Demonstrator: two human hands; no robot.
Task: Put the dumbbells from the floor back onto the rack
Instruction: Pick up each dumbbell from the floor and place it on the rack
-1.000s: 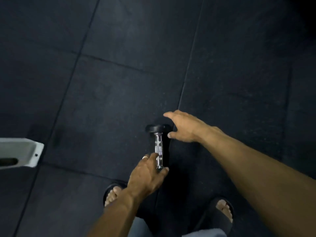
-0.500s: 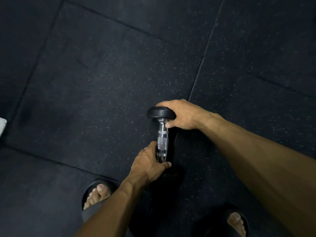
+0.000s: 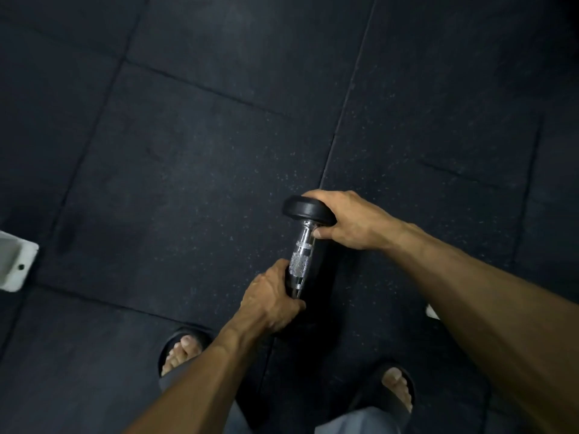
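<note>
I have the dumbbell (image 3: 302, 242) in both hands, above the floor (image 3: 194, 170) and in front of my feet, its far end tipped away from me. My right hand (image 3: 347, 222) is curled over the far head, a round black disc with a smooth matte rubber rim, thumb tucked beneath against the neck of the bar. My left hand (image 3: 271, 300) is wrapped round the near end of the handle and hides the other head. Between my hands the handle shows as a polished chrome rod with a band of fine cross-hatched knurling. The floor is dark rubber matting, pebbled with pale flecks and cut by straight seams into large square tiles. My toes poke from black slides (image 3: 185, 339). A white metal bracket (image 3: 14, 266) with a small hole juts in at the left edge.
</note>
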